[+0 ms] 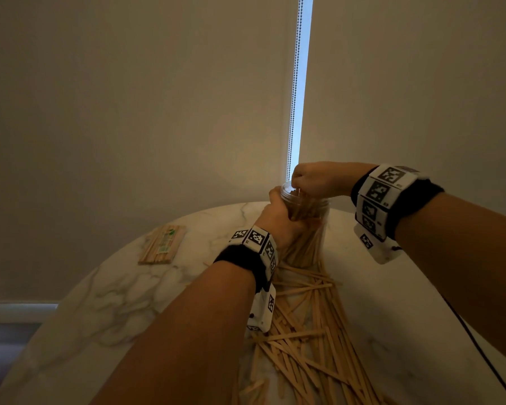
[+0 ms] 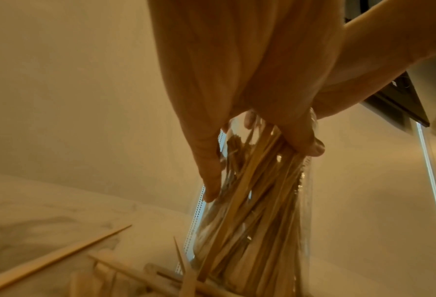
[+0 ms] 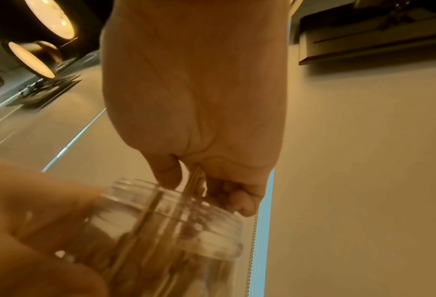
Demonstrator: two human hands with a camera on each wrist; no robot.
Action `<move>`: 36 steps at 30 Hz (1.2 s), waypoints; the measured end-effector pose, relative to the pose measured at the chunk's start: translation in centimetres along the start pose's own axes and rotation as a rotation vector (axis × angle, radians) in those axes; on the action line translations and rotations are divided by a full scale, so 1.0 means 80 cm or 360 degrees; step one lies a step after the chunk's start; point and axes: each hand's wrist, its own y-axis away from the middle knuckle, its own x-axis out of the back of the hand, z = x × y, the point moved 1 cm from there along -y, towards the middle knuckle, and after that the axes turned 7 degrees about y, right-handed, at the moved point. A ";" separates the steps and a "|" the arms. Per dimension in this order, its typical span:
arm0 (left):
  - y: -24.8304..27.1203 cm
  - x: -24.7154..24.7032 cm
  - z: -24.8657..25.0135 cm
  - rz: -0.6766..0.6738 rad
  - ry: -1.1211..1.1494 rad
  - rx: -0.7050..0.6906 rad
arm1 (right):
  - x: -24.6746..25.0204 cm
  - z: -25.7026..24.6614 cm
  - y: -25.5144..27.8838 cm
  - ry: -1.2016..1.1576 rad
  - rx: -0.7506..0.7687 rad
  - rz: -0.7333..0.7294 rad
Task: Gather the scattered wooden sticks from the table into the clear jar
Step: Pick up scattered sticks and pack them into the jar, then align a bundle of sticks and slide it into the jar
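Note:
A clear jar [image 1: 313,217] stands upright near the far side of the marble table [image 1: 105,287], packed with wooden sticks. My left hand [image 1: 278,217] grips its upper body, fingers wrapped round the clear jar [image 2: 257,211]. My right hand [image 1: 313,178] hovers over the mouth, pinching a few sticks [image 3: 196,180] that point down into the jar [image 3: 176,219]. Many loose sticks [image 1: 307,331] lie scattered on the table in front of the jar, partly hidden by my left forearm.
A wrapped bundle of sticks [image 1: 162,244] lies at the table's left. A black cable [image 1: 479,346] trails across the right side. Behind the table hang pale roller blinds with a bead chain [image 1: 294,83].

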 end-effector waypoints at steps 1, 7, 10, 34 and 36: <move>0.000 0.000 0.000 -0.0002 0.0003 -0.0005 | -0.001 0.004 0.003 0.0001 -0.0025 0.0022; -0.001 0.001 -0.002 -0.0028 0.0018 -0.0023 | -0.006 0.015 0.011 -0.0261 -0.0062 0.0317; -0.003 0.000 -0.006 -0.0032 0.0008 -0.0006 | -0.010 0.018 0.006 -0.0501 -0.0065 0.0486; 0.006 0.008 0.003 0.0019 -0.0135 0.0053 | 0.002 0.004 0.053 -0.0510 -0.0143 0.0749; 0.013 0.007 0.012 0.0034 -0.0310 0.0093 | -0.004 0.008 0.078 -0.0603 -0.0223 0.0908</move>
